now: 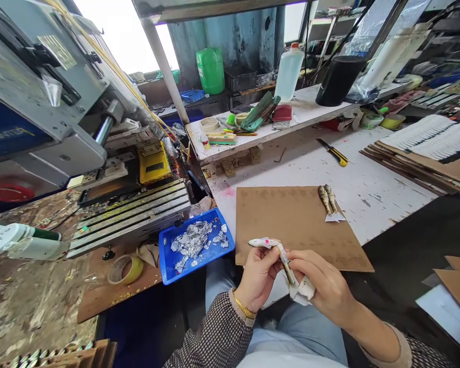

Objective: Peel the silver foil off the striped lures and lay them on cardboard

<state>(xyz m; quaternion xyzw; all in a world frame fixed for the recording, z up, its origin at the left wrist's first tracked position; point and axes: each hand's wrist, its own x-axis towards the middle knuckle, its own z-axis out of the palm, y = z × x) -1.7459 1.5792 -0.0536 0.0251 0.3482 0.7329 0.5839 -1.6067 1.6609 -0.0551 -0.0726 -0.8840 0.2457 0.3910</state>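
Observation:
My left hand (258,278) pinches a small white fish-shaped piece (262,243) with a pink spot, near the front edge of a brown cardboard sheet (279,220). Close on its right, my right hand (322,281) has its fingers closed on a slender whitish and dark piece (288,271) with white paper or film at its lower end. The two pieces meet between my fingers; whether they are joined is unclear. Two dark-and-gold patterned fish shapes (327,199) lie side by side at the sheet's upper right corner, on a white backing.
A blue tray (163,260) with crumpled silver foil bits stands left of my hands. Farther left are a slotted metal machine bed (138,214) and a tape roll (125,269). A yellow cutter (337,156) lies behind the cardboard; stacked cardboard (410,163) sits at right, below a cluttered shelf (245,135).

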